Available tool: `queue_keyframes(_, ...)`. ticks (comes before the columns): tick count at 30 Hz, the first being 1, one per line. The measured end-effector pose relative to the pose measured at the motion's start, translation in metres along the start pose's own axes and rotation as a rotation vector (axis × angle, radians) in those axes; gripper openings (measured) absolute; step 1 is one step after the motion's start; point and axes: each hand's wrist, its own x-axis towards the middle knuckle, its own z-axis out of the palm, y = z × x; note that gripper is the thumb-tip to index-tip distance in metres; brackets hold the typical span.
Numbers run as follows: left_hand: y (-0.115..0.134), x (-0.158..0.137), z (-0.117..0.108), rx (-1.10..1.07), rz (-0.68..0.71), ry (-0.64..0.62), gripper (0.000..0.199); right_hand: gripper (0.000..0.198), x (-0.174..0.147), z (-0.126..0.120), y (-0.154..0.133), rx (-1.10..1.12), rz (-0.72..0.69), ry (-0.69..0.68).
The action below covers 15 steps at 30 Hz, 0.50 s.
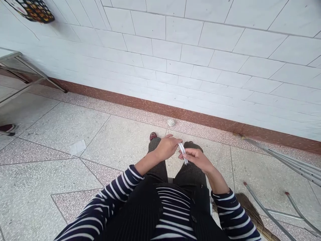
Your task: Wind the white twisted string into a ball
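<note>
Both my hands meet above my knees, holding a narrow white strip (183, 152) between them. My left hand (167, 146) pinches its upper end with the fingers curled. My right hand (197, 158) grips the strip's lower part from the right side. A thin white thread runs from the hands down to a small white ball of string (171, 123) on the floor near the wall. I sit with dark trousers (160, 167) and striped sleeves in view.
A speckled tile floor (62, 134) meets a white tiled wall with a red-brown skirting (140, 102). A scrap of paper (78, 147) lies at left. Metal frame legs (288, 207) and a broom (253, 214) are at right. A table leg (37, 72) is at far left.
</note>
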Motion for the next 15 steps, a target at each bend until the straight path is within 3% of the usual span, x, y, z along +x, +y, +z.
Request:
queue_keyframes(8,-0.007,-0.004,0.006,0.045,0.01,-0.027,0.031,0.025,0.002,0.005,0.018,0.037,0.042,0.021)
queue_keyframes(15,-0.014,-0.008,0.015,0.0,-0.051,-0.029,0.033,0.03,0.0,0.016,0.027,0.265,0.124,0.019)
